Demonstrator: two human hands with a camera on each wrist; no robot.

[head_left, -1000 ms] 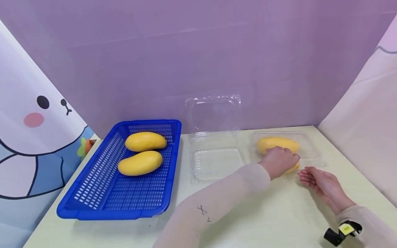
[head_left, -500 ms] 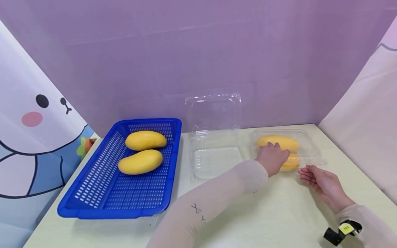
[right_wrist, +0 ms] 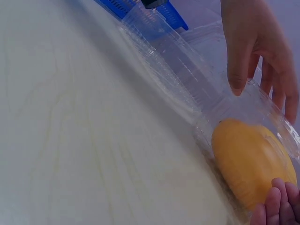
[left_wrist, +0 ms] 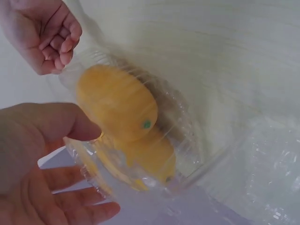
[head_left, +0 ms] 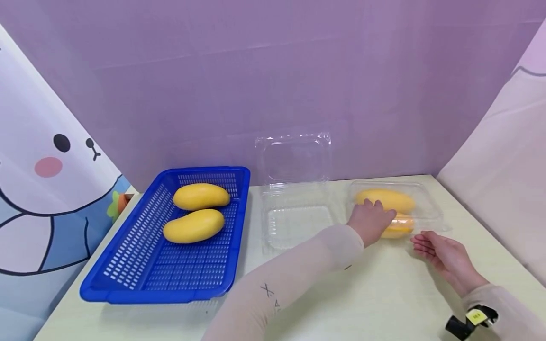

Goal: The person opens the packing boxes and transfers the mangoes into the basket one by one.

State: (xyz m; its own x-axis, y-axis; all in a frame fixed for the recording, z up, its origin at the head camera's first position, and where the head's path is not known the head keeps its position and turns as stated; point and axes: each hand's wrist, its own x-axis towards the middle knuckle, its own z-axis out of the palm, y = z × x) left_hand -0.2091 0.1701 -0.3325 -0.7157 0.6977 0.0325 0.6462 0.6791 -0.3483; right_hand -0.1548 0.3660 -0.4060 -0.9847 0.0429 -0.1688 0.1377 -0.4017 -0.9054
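Note:
Two yellow mangoes point(head_left: 386, 200) lie one behind the other in a clear plastic clamshell box point(head_left: 428, 201) on the right, its lid down over them. My left hand point(head_left: 372, 221) is at the left part of the lid, overlapping the mangoes in the head view. Its fingers are spread and fairly straight in the left wrist view, the thumb point(left_wrist: 77, 124) close over the plastic. By the box's near right corner is my right hand point(head_left: 445, 258), palm turned inward, fingers loosely bent with nothing in them. In the right wrist view its fingertips point(right_wrist: 276, 204) overlap the near mango point(right_wrist: 248, 161).
A second clear clamshell point(head_left: 300, 226) stands with its lid point(head_left: 294, 158) raised, left of the filled one. Further left, a blue basket point(head_left: 147, 296) holds two more mangoes point(head_left: 194, 226). A purple cloth point(head_left: 273, 85) hangs behind the table.
My left hand has slid left and a little back across the lid, and its fingers have loosened, baring more of the near mango. My right hand stays in place.

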